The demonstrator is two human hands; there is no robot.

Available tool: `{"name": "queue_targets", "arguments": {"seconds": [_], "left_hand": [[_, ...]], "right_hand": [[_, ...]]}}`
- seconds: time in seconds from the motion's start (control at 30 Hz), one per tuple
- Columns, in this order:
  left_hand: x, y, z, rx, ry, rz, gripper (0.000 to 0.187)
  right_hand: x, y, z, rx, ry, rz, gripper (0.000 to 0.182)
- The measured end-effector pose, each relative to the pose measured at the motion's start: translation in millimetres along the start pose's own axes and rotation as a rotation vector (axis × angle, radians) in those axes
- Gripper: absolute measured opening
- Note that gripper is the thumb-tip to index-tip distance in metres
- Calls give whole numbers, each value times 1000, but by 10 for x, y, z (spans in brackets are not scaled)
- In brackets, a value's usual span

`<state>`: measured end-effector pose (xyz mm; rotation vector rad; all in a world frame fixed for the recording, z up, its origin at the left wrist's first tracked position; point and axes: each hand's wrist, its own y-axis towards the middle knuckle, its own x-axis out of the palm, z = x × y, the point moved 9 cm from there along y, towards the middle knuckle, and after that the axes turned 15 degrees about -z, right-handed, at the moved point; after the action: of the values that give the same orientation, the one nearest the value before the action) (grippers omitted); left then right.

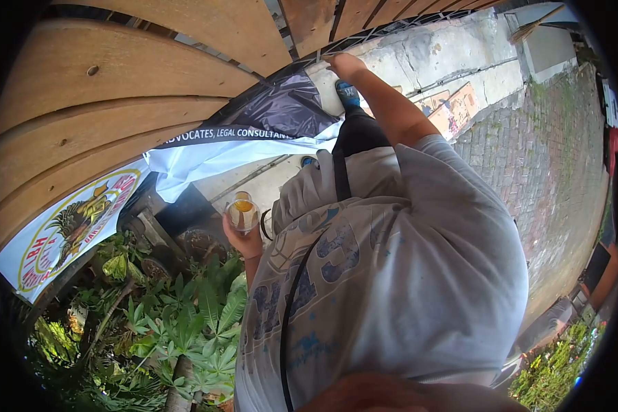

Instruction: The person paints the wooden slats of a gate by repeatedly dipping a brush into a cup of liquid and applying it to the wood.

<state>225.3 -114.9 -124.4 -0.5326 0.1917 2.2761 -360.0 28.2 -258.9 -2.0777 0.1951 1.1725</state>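
My left hand (239, 237) is closed around a clear, rounded cup (244, 218) with something amber-yellow showing in its upper part. It is held out beside my body, over the concrete edge and above the plants. My right arm stretches forward, and my right hand (347, 66) is at the edge of the wooden slats (254, 27). Its fingers look curled, and whatever they grip is too small to make out. Below that hand, a printed banner (233, 147) with a dark, wrinkled part (285, 106) hangs along the slats' edge.
Leafy plants (192, 319) grow at lower left, near a round emblem sign (69, 233). Flat printed boards (453, 110) lie on the cracked concrete strip (419, 55). Brick paving (529, 165) stretches to the right. A broom (535, 24) is at upper right.
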Motion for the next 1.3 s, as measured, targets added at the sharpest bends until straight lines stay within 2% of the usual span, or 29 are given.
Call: {"name": "queue_targets", "arguments": {"seconds": [0.07, 0.17, 0.23, 0.27, 0.33, 0.4, 0.5, 0.57, 0.67, 0.7, 0.8, 0.83, 0.87, 0.93, 1.0, 1.1, 1.13, 1.23, 1.3], "left_hand": [[-34, 2, 228, 45, 79, 42, 94], [-45, -50, 181, 54, 19, 32, 97], [4, -62, 242, 57, 35, 3, 98], [19, -60, 323, 54, 94, -17, 98], [44, -72, 388, 51, 151, -21, 98], [66, -110, 371, -6, 97, 72, 99], [242, -100, 596, -31, 87, 190, 99], [440, -19, 811, -47, 70, 264, 98], [807, 98, 1016, 41, 72, 260, 98], [957, 129, 994, 4, -54, 286, 99], [1317, 320, 1128, 11, 52, 227, 99], [1442, 389, 1195, -17, -70, 241, 100], [1518, 446, 1312, -20, -68, 257, 100], [1653, 502, 1438, -42, -55, 258, 101], [1763, 472, 1564, -20, -15, 284, 101], [1888, 317, 1633, -6, 49, 300, 100], [1920, 246, 1649, -8, 72, 311, 100], [2000, 21, 1743, -63, -56, 392, 99], [2025, -99, 1772, -86, -46, 437, 99]], "right_hand": [[53, 26, -68, -7, -4, -42, 32], [-294, 50, -115, 29, 34, 24, 30], [-742, -113, -254, -153, 119, 354, 29], [-709, -175, -281, -160, 114, 342, 29], [-824, -437, -347, -274, 57, 641, 28], [-710, -676, -310, -339, 58, 770, 32], [-668, -793, -177, -323, 87, 728, 35], [-972, -963, -108, -360, 144, 834, 36], [-1325, -998, 25, -424, 122, 811, 35], [-1388, -1032, 28, -481, 119, 803, 37], [-1138, -892, 236, -582, -11, 606, 37], [-990, -801, 311, -602, -49, 518, 36], [-884, -738, 364, -618, -50, 515, 36], [-528, -358, 601, -364, -37, 207, 38], [-557, -291, 651, -412, -42, 205, 39], [-951, -368, 584, -478, -15, 368, 38], [-1087, -433, 551, -482, -12, 360, 38], [-1696, -1001, 406, -700, 121, 664, 38], [-1675, -1147, 455, -748, 144, 685, 39]]}}
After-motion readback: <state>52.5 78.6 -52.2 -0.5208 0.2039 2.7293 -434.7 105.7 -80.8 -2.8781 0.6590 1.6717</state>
